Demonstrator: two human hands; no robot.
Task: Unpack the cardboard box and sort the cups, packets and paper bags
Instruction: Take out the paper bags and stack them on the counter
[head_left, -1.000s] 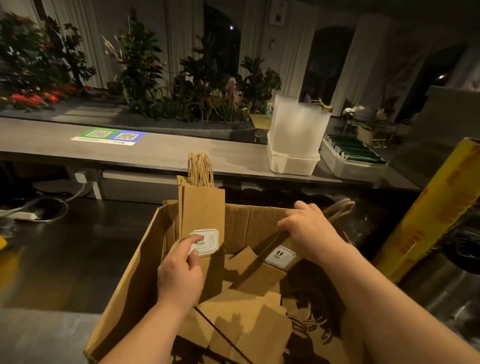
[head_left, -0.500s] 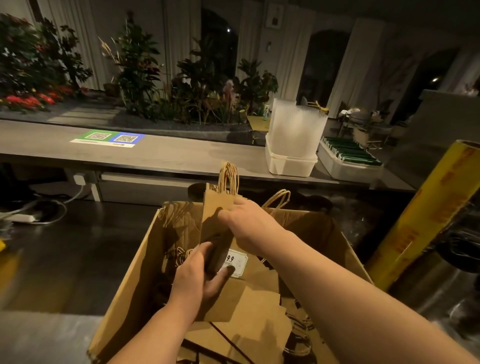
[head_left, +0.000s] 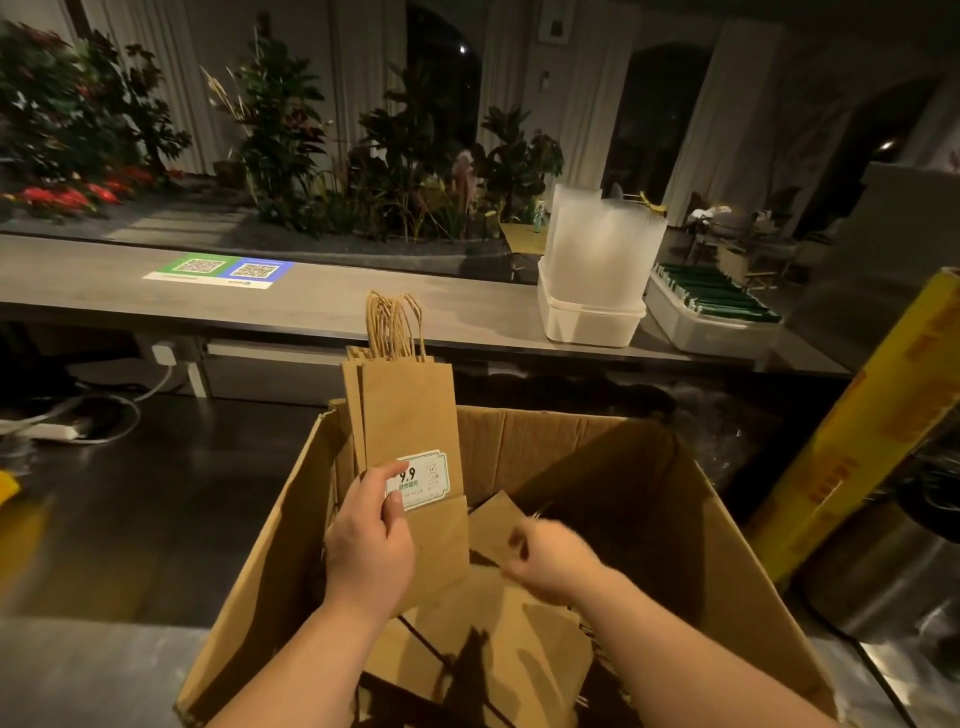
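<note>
The stack of flat kraft paper bags (head_left: 410, 415) stands upright, long axis vertical, twisted handles pointing up, its lower end inside the far left corner of the open cardboard box (head_left: 727, 571). The left hand (head_left: 371, 545) reaches forward from below, its grip closed on the stack with the thumb across the white label (head_left: 423, 478). The right hand (head_left: 550, 561) is low in the box over loose bags (head_left: 493, 623); it is blurred, and I cannot tell its grip.

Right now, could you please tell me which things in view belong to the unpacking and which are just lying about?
Job: cardboard box; upright paper bags, held by the left hand; loose paper bags in the box; right hand inside the box, blurred.
Lying about: yellow roll; QR code sheet; power strip; plants.
</note>
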